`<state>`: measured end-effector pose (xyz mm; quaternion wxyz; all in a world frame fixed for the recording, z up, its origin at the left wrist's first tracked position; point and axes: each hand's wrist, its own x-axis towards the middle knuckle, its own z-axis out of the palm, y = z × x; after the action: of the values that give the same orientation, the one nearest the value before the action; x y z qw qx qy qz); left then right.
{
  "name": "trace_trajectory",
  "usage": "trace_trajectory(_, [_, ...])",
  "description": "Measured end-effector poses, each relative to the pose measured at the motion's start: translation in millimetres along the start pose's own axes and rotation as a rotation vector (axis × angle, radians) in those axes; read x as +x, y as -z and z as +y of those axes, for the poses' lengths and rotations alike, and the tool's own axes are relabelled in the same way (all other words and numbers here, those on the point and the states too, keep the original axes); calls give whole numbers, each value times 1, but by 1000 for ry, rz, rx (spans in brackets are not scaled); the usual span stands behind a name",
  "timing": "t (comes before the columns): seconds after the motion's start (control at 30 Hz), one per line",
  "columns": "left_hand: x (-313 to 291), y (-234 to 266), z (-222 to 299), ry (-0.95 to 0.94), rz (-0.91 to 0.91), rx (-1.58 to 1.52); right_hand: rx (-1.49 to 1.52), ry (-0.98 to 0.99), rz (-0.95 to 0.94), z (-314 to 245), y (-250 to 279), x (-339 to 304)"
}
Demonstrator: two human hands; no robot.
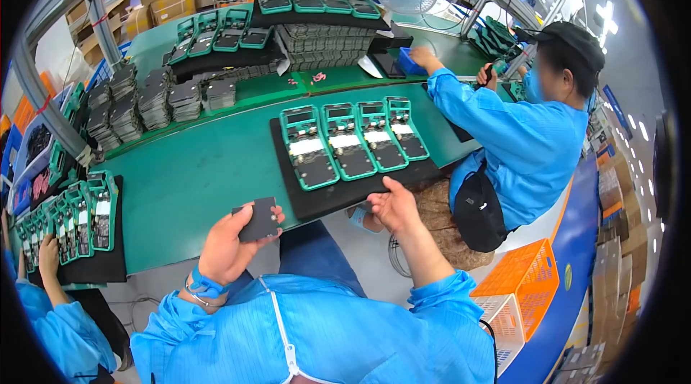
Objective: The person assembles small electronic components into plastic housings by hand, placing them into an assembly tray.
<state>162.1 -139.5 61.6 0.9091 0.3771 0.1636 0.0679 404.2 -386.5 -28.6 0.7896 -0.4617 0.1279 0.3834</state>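
My left hand (224, 249) grips a thin dark-grey rectangular plate (258, 221) with notched edges, thumb on top, just off the table's near edge. My right hand (396, 207) holds nothing, its fingers apart and palm turned partly up. It is closest to the front edge of a black mat (360, 190). On that mat several green-framed device housings (312, 148) lie in a row. Each has a dark panel in its lower part, a white strip across the middle and an open upper part.
Stacks of dark plates (140, 105) stand at the back left. Behind are more green housings (209, 30) on black mats. A co-worker (511, 125) in blue sits at right; another person's hand (49, 256) touches housings at far left. An orange crate (529, 283) sits lower right.
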Motion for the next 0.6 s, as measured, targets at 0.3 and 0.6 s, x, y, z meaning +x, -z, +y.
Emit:
trace_trajectory(0.3, [-34,59,9,-59,146,-6,-28,247,129,-78,52,36])
trace_trajectory(0.6, [-122,116,15,-383,501,-164,-735,994,-1,56,-68,15])
